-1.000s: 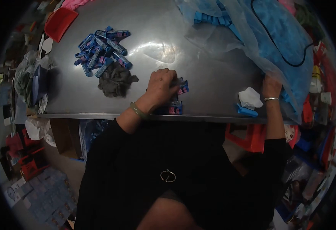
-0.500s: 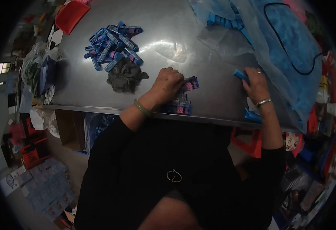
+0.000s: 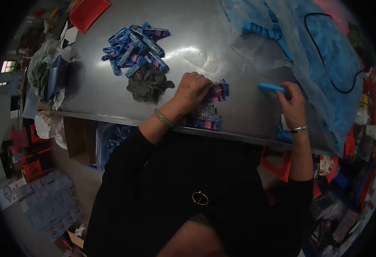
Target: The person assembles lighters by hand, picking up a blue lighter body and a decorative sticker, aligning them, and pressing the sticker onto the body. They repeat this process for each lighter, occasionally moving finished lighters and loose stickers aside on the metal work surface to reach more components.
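Note:
My left hand (image 3: 191, 93), with a green bangle at the wrist, is closed on a pink-and-blue printed label (image 3: 220, 91) with clear edges. Below it, near the table's front edge, lie more printed labels (image 3: 207, 120) on clear film. My right hand (image 3: 294, 103) pinches a plain light-blue stick-shaped piece (image 3: 272, 88) by its right end, pointing left over the table. Beside the right wrist lies another light-blue piece (image 3: 285, 135). A pile of blue-and-pink labelled pieces (image 3: 136, 47) is at the back left, with a crumpled dark grey cloth (image 3: 147, 85) in front of it.
The metal table (image 3: 188, 34) has a raised front edge near my body. A large translucent bag (image 3: 320, 55) of light-blue pieces covers its right side. A red scoop-like tray (image 3: 88, 15) sits at the far left corner, and a dark blue bin (image 3: 57, 77) stands at the left edge.
The light-blue piece in my right hand has swung to nearly level and sticks out further left. The label in my left hand shows more of its printed face. The whole view has shifted slightly.

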A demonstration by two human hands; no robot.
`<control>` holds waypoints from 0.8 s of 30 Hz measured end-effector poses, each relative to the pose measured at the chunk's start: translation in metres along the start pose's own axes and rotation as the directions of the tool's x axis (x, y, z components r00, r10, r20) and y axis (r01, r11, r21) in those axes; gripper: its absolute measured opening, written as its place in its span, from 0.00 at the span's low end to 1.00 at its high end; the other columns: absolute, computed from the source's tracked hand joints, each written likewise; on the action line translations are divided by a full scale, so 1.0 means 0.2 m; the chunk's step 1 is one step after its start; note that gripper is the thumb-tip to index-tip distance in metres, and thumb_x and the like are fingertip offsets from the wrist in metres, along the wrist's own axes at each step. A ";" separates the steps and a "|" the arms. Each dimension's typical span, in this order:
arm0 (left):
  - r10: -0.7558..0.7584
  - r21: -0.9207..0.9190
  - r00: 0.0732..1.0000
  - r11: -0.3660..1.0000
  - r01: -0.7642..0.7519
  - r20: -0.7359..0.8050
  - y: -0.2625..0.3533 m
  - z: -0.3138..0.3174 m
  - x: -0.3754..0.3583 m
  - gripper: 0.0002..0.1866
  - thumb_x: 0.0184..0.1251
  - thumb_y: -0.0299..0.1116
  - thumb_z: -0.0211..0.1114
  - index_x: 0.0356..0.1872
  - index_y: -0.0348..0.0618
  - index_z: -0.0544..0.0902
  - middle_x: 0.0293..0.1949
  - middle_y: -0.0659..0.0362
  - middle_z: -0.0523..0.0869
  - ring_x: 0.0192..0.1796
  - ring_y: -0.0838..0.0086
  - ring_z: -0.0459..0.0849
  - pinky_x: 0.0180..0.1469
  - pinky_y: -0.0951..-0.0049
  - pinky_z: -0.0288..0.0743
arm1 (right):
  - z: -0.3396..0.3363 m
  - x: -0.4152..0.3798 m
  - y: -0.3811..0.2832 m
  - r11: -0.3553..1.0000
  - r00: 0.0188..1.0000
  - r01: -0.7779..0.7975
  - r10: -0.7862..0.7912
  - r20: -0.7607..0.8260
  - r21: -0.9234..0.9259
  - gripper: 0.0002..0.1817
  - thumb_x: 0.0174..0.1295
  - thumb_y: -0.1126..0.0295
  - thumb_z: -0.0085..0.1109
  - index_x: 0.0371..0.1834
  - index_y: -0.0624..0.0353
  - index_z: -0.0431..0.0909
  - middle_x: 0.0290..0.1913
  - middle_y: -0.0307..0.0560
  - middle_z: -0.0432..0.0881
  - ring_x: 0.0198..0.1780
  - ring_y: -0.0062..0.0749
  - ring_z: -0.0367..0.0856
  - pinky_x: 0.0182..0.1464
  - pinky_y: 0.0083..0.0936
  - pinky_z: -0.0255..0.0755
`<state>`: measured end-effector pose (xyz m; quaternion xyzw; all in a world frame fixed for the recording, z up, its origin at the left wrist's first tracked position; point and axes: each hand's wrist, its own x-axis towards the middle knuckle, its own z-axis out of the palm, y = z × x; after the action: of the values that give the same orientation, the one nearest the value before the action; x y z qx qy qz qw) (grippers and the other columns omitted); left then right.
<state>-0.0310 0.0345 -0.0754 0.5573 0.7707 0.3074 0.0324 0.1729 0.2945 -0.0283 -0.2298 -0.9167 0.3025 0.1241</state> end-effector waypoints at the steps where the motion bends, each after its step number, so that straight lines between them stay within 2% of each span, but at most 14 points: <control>1: -0.013 -0.024 0.999 1.000 0.012 -0.040 0.01 -0.01 0.00 0.02 0.58 0.26 0.62 0.30 0.42 0.82 0.31 0.56 0.82 0.38 0.61 0.77 0.43 0.63 0.68 | 0.01 0.01 -0.03 1.000 1.000 -0.003 0.003 -0.003 -0.004 0.16 0.61 0.75 0.60 0.52 0.64 0.73 0.38 0.43 0.79 0.36 0.26 0.80 0.38 0.25 0.76; 2: -0.028 -0.048 0.996 0.999 0.025 -0.080 0.02 -0.02 0.00 0.02 0.59 0.26 0.63 0.31 0.42 0.83 0.31 0.57 0.82 0.38 0.61 0.77 0.43 0.63 0.67 | 0.02 0.02 -0.07 0.959 0.998 -0.067 0.066 0.010 0.276 0.15 0.63 0.74 0.59 0.52 0.64 0.74 0.38 0.42 0.80 0.36 0.25 0.81 0.40 0.24 0.76; 3: -0.026 -0.051 0.997 0.998 0.022 -0.079 0.02 -0.03 0.01 0.02 0.59 0.26 0.63 0.31 0.42 0.83 0.31 0.57 0.82 0.38 0.61 0.77 0.43 0.63 0.67 | 0.03 0.03 -0.11 0.837 0.992 -0.125 0.123 0.040 0.533 0.14 0.64 0.74 0.58 0.53 0.63 0.75 0.39 0.40 0.80 0.36 0.23 0.81 0.43 0.22 0.77; 4: -0.031 -0.104 0.995 0.994 0.021 -0.094 0.02 -0.04 0.01 0.02 0.59 0.26 0.63 0.32 0.42 0.83 0.32 0.57 0.82 0.38 0.61 0.77 0.44 0.63 0.68 | 0.04 0.04 -0.15 0.837 0.991 -0.126 0.125 0.038 0.532 0.14 0.64 0.74 0.58 0.53 0.63 0.75 0.39 0.40 0.80 0.36 0.23 0.81 0.43 0.22 0.77; 6: -0.033 -0.157 0.994 0.987 0.016 -0.107 0.02 -0.06 0.02 0.02 0.59 0.26 0.64 0.32 0.42 0.83 0.32 0.56 0.82 0.39 0.61 0.77 0.44 0.63 0.68 | 0.02 0.07 -0.24 0.690 0.994 -0.108 0.062 0.090 0.716 0.14 0.67 0.71 0.57 0.53 0.63 0.76 0.41 0.41 0.80 0.38 0.23 0.82 0.47 0.21 0.77; 7: -0.028 -0.199 0.994 0.980 0.006 -0.109 0.03 -0.07 0.02 0.03 0.60 0.26 0.64 0.33 0.41 0.83 0.33 0.56 0.82 0.40 0.61 0.77 0.45 0.63 0.69 | 0.02 0.08 -0.27 0.690 0.994 -0.107 0.065 0.087 0.716 0.14 0.67 0.71 0.57 0.53 0.63 0.76 0.41 0.41 0.80 0.38 0.23 0.82 0.47 0.21 0.77; 9: -0.020 -0.240 0.994 0.971 -0.008 -0.110 0.04 -0.09 0.02 0.03 0.60 0.26 0.63 0.34 0.40 0.83 0.34 0.56 0.82 0.41 0.61 0.77 0.45 0.64 0.69 | 0.01 0.10 -0.31 0.586 0.988 -0.151 0.072 0.134 0.796 0.14 0.66 0.69 0.58 0.52 0.64 0.77 0.41 0.43 0.82 0.38 0.24 0.84 0.45 0.21 0.76; 13: -0.013 -0.343 0.997 0.939 -0.016 -0.080 0.09 -0.13 0.03 0.04 0.61 0.25 0.63 0.36 0.39 0.82 0.37 0.55 0.81 0.42 0.61 0.77 0.47 0.65 0.70 | 0.02 0.16 -0.29 0.536 0.972 -0.222 0.056 0.228 0.814 0.16 0.68 0.66 0.56 0.54 0.61 0.77 0.42 0.40 0.82 0.39 0.22 0.82 0.46 0.21 0.76; 15: -0.017 -0.387 0.998 0.922 -0.006 -0.054 0.10 -0.14 0.03 0.04 0.62 0.25 0.62 0.37 0.38 0.82 0.37 0.55 0.81 0.42 0.62 0.77 0.48 0.65 0.71 | 0.02 0.19 -0.28 0.524 0.963 -0.228 -0.004 0.271 0.820 0.16 0.67 0.65 0.57 0.54 0.60 0.78 0.40 0.38 0.82 0.39 0.21 0.82 0.46 0.21 0.76; 19: -0.009 -0.440 0.999 0.898 -0.013 -0.047 0.12 -0.14 0.04 0.03 0.64 0.25 0.61 0.36 0.38 0.81 0.36 0.55 0.80 0.43 0.61 0.76 0.49 0.67 0.71 | 0.03 0.22 -0.28 0.579 0.956 -0.212 -0.044 0.290 0.787 0.16 0.67 0.64 0.57 0.54 0.60 0.78 0.39 0.38 0.82 0.38 0.20 0.81 0.45 0.20 0.76; 21: -0.014 -0.463 0.999 0.886 -0.007 -0.041 0.12 -0.13 0.04 0.04 0.64 0.25 0.61 0.37 0.37 0.81 0.36 0.55 0.80 0.44 0.61 0.77 0.50 0.67 0.70 | 0.03 0.23 -0.30 0.673 0.955 -0.136 -0.105 0.276 0.727 0.16 0.68 0.64 0.57 0.54 0.60 0.78 0.39 0.38 0.83 0.39 0.19 0.81 0.46 0.19 0.75; 23: -0.040 -0.531 0.999 0.847 0.030 -0.008 0.11 -0.12 0.04 0.06 0.67 0.26 0.59 0.40 0.36 0.81 0.35 0.57 0.82 0.41 0.69 0.79 0.47 0.70 0.72 | 0.04 0.23 -0.31 0.672 0.959 -0.116 -0.117 0.260 0.731 0.16 0.68 0.65 0.57 0.54 0.61 0.78 0.39 0.38 0.82 0.39 0.19 0.81 0.46 0.19 0.75; 24: -0.040 -0.532 0.999 0.846 0.030 -0.008 0.12 -0.12 0.04 0.06 0.67 0.26 0.59 0.40 0.36 0.81 0.35 0.57 0.82 0.41 0.69 0.79 0.47 0.70 0.72 | 0.05 0.24 -0.33 0.671 0.961 -0.097 -0.129 0.245 0.735 0.15 0.68 0.65 0.57 0.54 0.61 0.77 0.39 0.39 0.82 0.39 0.20 0.81 0.46 0.19 0.75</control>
<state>-0.0239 0.0355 -0.0413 0.5096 0.6659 0.5131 0.1836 0.1060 0.2668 0.0079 -0.1070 -0.7246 0.6760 0.0803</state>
